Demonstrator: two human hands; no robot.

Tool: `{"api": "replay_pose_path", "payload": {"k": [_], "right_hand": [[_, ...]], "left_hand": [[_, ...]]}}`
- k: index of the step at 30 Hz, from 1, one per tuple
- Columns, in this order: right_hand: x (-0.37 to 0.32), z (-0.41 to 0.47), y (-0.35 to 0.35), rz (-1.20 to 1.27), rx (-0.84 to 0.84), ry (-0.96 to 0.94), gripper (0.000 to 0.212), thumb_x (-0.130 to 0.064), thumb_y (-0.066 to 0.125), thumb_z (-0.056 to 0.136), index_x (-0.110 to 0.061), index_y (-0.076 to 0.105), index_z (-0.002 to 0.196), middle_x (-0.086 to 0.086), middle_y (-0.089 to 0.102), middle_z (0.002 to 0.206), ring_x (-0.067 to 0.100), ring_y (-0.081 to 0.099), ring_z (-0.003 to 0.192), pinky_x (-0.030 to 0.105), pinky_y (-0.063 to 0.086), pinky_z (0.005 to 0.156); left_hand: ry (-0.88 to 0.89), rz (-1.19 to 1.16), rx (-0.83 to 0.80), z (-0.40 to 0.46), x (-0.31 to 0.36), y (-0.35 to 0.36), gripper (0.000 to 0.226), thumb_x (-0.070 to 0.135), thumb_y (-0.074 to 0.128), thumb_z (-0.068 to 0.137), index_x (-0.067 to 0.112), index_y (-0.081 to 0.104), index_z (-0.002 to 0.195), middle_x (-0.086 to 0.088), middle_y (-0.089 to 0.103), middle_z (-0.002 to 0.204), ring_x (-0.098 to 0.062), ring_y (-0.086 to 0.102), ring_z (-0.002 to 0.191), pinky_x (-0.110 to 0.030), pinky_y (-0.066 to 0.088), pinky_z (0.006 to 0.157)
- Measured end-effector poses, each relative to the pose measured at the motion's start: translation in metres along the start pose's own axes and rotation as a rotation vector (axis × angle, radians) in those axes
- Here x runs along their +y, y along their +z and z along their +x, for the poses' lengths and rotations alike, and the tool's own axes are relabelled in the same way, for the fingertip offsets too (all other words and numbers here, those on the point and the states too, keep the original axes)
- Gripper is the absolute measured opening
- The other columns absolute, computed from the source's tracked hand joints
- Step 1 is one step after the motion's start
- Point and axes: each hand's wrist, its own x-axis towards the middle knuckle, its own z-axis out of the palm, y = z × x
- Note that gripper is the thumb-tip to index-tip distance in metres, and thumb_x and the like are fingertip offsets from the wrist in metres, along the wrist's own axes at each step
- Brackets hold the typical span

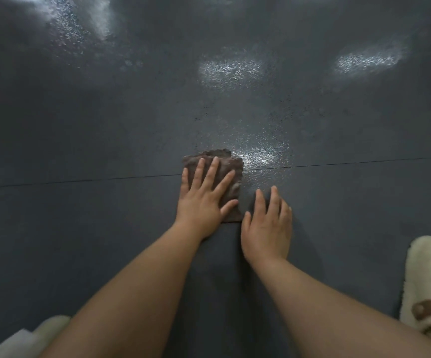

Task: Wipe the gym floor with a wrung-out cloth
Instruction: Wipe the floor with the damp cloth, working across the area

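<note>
My left hand [204,200] presses flat on the brown cloth [215,174]. My right hand [268,228] rests open, holding nothing. The floor [106,125] has shiny wet spots; much looks left.

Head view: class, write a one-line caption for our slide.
Left hand presses a brown cloth flat on the dark floor; right hand rests beside it.

Light is glinting off wet patches [231,69] on the dark grey speckled rubber floor [80,125] I'm kneeling on, a thin seam [338,163] crossing it.
</note>
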Motion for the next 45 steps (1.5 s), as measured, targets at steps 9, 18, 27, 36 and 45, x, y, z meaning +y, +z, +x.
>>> {"api": "replay_pose_path", "payload": {"k": [9,18,27,36,45], "right_hand": [[-0.018,-0.001,-0.022,0.059,-0.043,-0.136,0.056,-0.029,0.040,0.098,-0.013,0.022,0.150,0.014,0.010,0.158,0.034,0.016,0.141,0.041,0.008,0.117],[0.063,0.065,-0.068,0.014,0.002,0.010,0.053,-0.028,0.037,0.099,-0.013,0.024,0.148,0.012,0.015,0.156,0.031,0.016,0.140,0.039,0.009,0.117],[0.097,0.097,-0.071,0.071,0.051,0.183,0.047,-0.019,0.039,0.097,-0.011,0.034,0.143,0.013,0.026,0.152,0.032,0.024,0.137,0.037,0.016,0.113],[0.000,0.144,-0.069,0.060,-0.011,-0.086,0.053,-0.024,0.036,0.099,-0.015,0.022,0.149,0.011,0.013,0.157,0.030,0.015,0.141,0.038,0.014,0.116],[-0.104,0.185,-0.054,-0.120,-0.170,-0.504,0.061,-0.040,0.035,0.099,-0.025,0.007,0.152,0.007,-0.002,0.159,0.028,0.006,0.144,0.040,0.007,0.117]], "left_hand": [[-0.645,-0.267,-0.052,-0.042,-0.065,0.006,0.066,0.059,0.020,0.094,0.033,-0.003,0.150,-0.004,-0.019,0.157,-0.030,-0.018,0.144,-0.058,-0.006,0.113],[-0.361,-0.156,-0.038,0.008,0.044,-0.008,0.065,0.057,0.016,0.096,0.032,-0.015,0.148,-0.005,-0.026,0.155,-0.034,-0.024,0.141,-0.057,-0.013,0.110],[0.398,-0.030,-0.057,0.090,0.139,-0.039,0.057,0.050,0.025,0.097,0.038,0.006,0.150,0.003,-0.013,0.158,-0.027,-0.018,0.144,-0.054,-0.015,0.110],[0.239,-0.011,0.021,0.149,0.033,-0.062,0.057,0.050,0.024,0.098,0.035,0.006,0.150,0.007,-0.009,0.159,-0.018,-0.012,0.146,-0.047,-0.007,0.116],[-0.216,-0.162,0.019,0.192,-0.125,-0.077,0.063,0.061,0.020,0.095,0.039,-0.001,0.149,0.009,-0.015,0.158,-0.018,-0.016,0.145,-0.047,-0.010,0.115]]}}
